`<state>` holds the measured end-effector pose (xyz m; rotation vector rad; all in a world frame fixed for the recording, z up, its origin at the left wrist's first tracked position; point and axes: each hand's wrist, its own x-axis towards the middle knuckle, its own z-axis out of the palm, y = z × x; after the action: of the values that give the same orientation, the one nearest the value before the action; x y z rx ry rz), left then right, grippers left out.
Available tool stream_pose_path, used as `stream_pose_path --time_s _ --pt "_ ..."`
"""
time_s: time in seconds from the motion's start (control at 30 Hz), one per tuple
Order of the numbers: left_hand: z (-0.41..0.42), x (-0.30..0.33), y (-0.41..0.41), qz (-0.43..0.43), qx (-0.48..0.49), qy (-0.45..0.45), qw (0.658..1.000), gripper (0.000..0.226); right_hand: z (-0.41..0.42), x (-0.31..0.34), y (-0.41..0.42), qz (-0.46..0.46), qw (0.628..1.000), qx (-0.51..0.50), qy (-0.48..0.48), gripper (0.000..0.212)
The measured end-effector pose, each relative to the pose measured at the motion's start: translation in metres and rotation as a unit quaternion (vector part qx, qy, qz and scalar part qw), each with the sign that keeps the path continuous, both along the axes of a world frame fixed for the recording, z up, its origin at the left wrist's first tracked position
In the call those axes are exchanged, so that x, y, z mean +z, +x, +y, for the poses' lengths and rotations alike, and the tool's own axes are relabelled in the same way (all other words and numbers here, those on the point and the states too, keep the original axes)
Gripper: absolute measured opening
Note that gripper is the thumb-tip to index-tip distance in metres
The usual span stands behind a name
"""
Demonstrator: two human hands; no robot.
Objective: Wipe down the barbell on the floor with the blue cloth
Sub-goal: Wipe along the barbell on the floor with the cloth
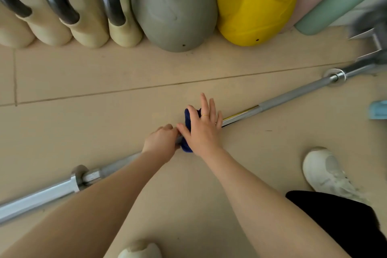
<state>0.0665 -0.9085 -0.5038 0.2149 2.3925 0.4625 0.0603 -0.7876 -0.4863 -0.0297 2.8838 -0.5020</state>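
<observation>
A steel barbell lies on the beige floor, running from the lower left to the upper right. The blue cloth is wrapped over the middle of the shaft. My right hand presses down on the cloth with fingers spread; the cloth shows at its left side and beneath the wrist. Right beside it, my left hand is closed around the bar. Most of the cloth is hidden under my right hand.
Against the wall at the top stand several cream kettlebells with dark handles, a grey kettlebell and a yellow one. Rolled mats lean at the top right. My white shoe rests on the floor at the right.
</observation>
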Motion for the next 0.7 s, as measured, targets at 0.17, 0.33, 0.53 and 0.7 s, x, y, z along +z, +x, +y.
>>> stream_pose_path --time_s 0.17,0.33,0.53,0.7 --pt "0.002 0.004 0.002 0.028 -0.006 -0.012 1.000 0.025 0.014 -0.001 0.026 -0.061 0.992 0.095 0.058 0.059" --pt "0.004 0.004 0.004 0.034 -0.014 -0.029 0.999 0.023 0.024 -0.011 0.026 -0.089 0.989 0.113 0.032 0.048" --pt "0.011 0.006 0.005 0.033 0.007 -0.047 0.998 0.026 0.055 -0.026 0.019 -0.017 0.993 0.099 -0.057 0.030" --pt "0.011 0.003 0.013 0.047 0.026 -0.051 0.997 0.026 0.075 -0.029 0.017 0.010 0.982 0.183 -0.041 0.024"
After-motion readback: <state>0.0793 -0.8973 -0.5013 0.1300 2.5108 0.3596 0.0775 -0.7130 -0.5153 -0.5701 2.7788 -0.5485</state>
